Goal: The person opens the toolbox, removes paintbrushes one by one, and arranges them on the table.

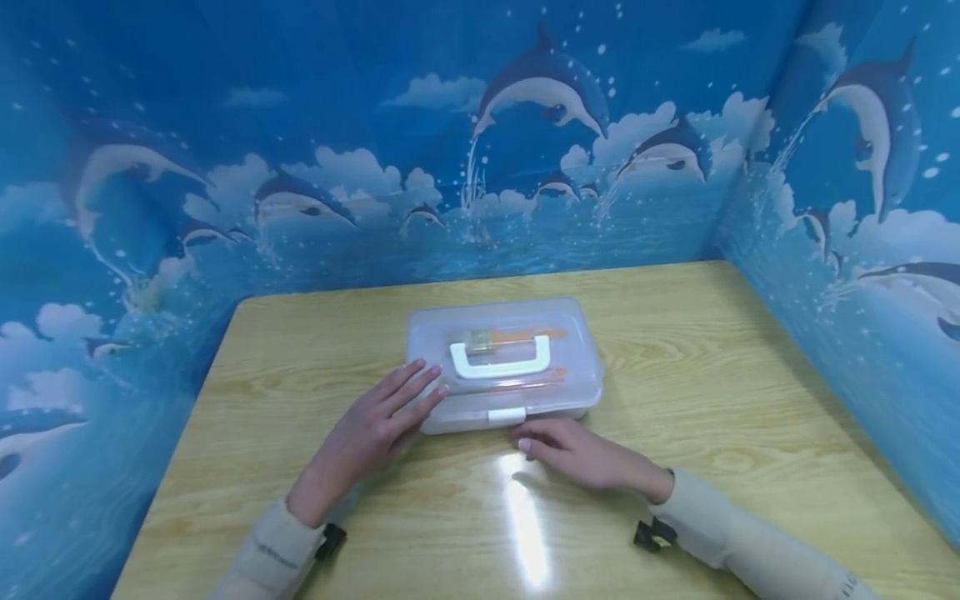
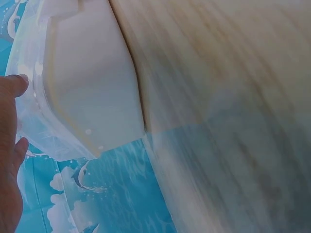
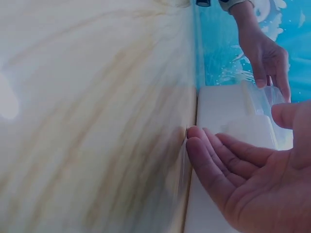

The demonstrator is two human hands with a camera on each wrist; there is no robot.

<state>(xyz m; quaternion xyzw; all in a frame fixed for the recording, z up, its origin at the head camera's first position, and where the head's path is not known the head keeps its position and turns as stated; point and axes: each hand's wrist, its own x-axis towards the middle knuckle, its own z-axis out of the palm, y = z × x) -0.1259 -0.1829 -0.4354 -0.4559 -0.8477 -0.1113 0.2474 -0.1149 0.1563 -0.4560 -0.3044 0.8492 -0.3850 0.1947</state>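
Observation:
A translucent plastic box [image 1: 517, 317] with its lid down stands near the middle of the table. Its lid carries a white carry handle [image 1: 501, 368], and a white latch [image 1: 507, 415] sits on the front edge. Through the lid shows a paintbrush [image 1: 528, 335] with an orange handle. My left hand [image 1: 375, 429] lays its outstretched fingers on the lid's left end. My right hand [image 1: 581, 454] is at the box's front, just below the latch. In the right wrist view, its loosely bent fingertips [image 3: 198, 148] are right at the lower front edge, gripping nothing.
The wood-grain table [image 1: 300, 358] reaches out on every side of the box. Behind it and to both sides hangs a blue curtain [image 1: 360, 83] printed with dolphins. Light glares off the tabletop in front of the box. Small black devices [image 1: 655, 535] are strapped at the wrists.

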